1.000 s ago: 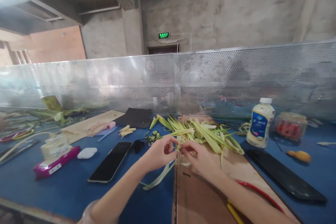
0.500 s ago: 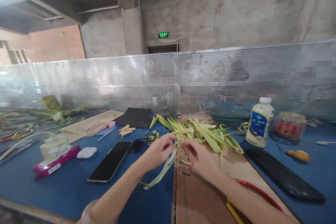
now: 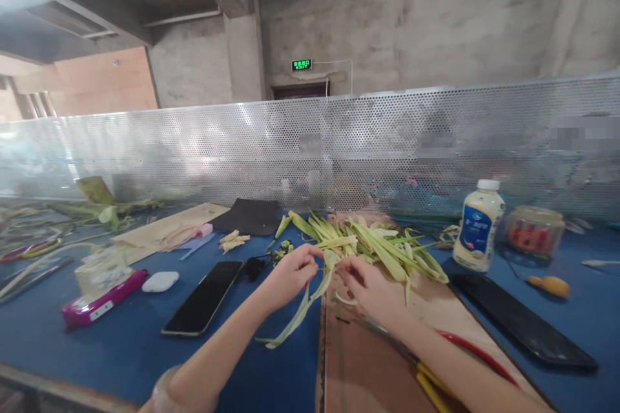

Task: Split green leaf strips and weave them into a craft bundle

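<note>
Just in front of the husk pile (image 3: 387, 251), the two hands flank a pale husk strip (image 3: 301, 316) whose long tail trails leftward over the blue counter (image 3: 271, 384). The left hand (image 3: 293, 279) and right hand (image 3: 371, 287) stand slightly apart, each with thumb and fingertips drawn close together; whether either pinches the strip or something finer cannot be told. On the near side of the pile, a red-and-yellow-handled tool (image 3: 427, 384) lies across the wooden board (image 3: 358, 371), partly hidden by the right forearm. The strip seems midway through handling, not yet laid down, while the pile's leaves lie loose, apparently unworked.
</note>
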`<action>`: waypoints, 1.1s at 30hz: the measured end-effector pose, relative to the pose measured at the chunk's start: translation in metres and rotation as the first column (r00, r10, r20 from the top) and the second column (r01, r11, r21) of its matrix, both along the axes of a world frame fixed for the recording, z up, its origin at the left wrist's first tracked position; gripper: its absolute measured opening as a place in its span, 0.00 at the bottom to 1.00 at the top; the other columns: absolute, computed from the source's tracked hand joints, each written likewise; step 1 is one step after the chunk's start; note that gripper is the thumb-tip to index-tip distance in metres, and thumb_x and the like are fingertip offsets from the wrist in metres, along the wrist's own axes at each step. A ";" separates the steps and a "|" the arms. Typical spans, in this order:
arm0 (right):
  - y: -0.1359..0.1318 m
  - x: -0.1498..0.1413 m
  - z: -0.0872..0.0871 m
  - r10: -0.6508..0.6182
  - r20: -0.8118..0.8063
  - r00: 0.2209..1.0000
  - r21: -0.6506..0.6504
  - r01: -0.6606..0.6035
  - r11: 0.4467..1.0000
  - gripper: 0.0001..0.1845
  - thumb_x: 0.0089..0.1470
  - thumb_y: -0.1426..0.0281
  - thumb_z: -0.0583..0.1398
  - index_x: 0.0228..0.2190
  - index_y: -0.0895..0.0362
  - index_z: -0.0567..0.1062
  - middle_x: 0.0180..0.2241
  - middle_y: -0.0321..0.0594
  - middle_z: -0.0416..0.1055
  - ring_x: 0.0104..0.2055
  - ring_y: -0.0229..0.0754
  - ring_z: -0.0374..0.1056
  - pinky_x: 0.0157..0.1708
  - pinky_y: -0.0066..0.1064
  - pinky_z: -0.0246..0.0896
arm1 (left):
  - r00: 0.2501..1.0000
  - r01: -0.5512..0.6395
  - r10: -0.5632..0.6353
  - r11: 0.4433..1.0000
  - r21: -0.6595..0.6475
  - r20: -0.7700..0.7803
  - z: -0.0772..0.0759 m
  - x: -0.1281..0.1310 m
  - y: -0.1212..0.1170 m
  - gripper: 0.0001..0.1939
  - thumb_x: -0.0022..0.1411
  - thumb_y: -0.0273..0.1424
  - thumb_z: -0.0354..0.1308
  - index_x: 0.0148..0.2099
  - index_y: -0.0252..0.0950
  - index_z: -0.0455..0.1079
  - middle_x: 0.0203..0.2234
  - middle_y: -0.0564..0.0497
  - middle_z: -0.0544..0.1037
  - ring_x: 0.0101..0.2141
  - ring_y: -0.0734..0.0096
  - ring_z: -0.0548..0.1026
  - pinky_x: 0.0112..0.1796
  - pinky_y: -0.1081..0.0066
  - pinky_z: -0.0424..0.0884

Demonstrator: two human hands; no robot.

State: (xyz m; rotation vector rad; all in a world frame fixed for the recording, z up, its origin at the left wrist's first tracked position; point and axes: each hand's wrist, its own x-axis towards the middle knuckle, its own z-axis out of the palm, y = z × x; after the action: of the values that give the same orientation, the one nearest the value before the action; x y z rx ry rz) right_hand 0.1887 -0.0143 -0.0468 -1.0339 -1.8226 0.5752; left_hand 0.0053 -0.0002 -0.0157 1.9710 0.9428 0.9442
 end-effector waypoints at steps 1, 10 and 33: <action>0.001 0.001 -0.001 0.010 -0.013 1.000 -0.012 -0.010 1.000 0.06 0.54 0.69 0.50 0.28 0.56 0.66 0.21 0.31 0.60 0.22 0.34 0.57 0.23 0.26 0.53 | 1.000 -0.001 0.001 1.000 -0.004 0.004 0.000 0.000 0.000 0.10 0.55 0.27 0.46 0.41 0.34 0.62 0.16 0.60 0.58 0.19 0.78 0.59 0.23 0.76 0.57; 0.003 0.001 -0.002 0.138 -0.255 0.957 -0.214 -0.195 0.957 0.03 0.49 0.69 0.53 0.26 0.56 0.64 0.19 0.29 0.58 0.20 0.33 0.57 0.23 0.26 0.54 | 0.999 0.038 -0.038 0.999 0.019 -0.033 0.002 -0.001 0.000 0.10 0.56 0.29 0.48 0.41 0.33 0.63 0.17 0.59 0.61 0.20 0.77 0.62 0.25 0.76 0.60; 0.000 -0.005 0.004 0.006 -0.145 0.989 -0.026 -0.010 1.000 0.12 0.50 0.62 0.55 0.28 0.58 0.71 0.29 0.39 0.67 0.32 0.40 0.62 0.33 0.31 0.57 | 0.993 0.113 -0.111 0.992 -0.050 0.046 -0.004 0.005 -0.002 0.17 0.51 0.31 0.59 0.43 0.33 0.63 0.23 0.56 0.68 0.24 0.77 0.66 0.28 0.74 0.62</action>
State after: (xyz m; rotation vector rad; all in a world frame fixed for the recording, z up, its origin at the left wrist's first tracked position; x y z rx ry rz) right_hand 0.1833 -0.0143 -0.0426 -0.9776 -1.6964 0.6635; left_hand 0.0102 -0.0026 -0.0192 1.9303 0.8156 0.8868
